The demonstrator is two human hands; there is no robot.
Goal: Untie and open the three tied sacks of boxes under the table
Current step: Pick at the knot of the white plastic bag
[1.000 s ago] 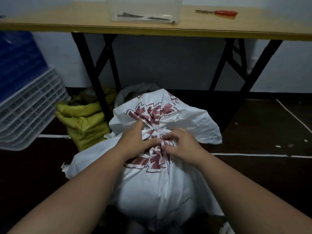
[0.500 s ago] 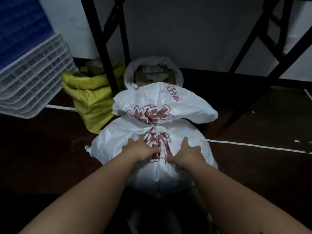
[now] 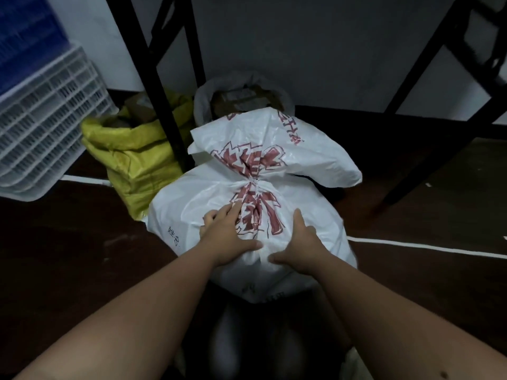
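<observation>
The white sack point(image 3: 274, 165) sits on the floor beside the bench leg point(image 3: 162, 105), knot point(image 3: 253, 183) still tied, neck pointing away from you. Your left hand point(image 3: 227, 237) and right hand point(image 3: 303, 242) press flat on its belly, fingers straight. Steady it, then pinch the knot's loose end.

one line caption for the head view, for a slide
Both hands, left and right, rest flat on a tied white sack under the table, with a yellow sack open behind.
</observation>
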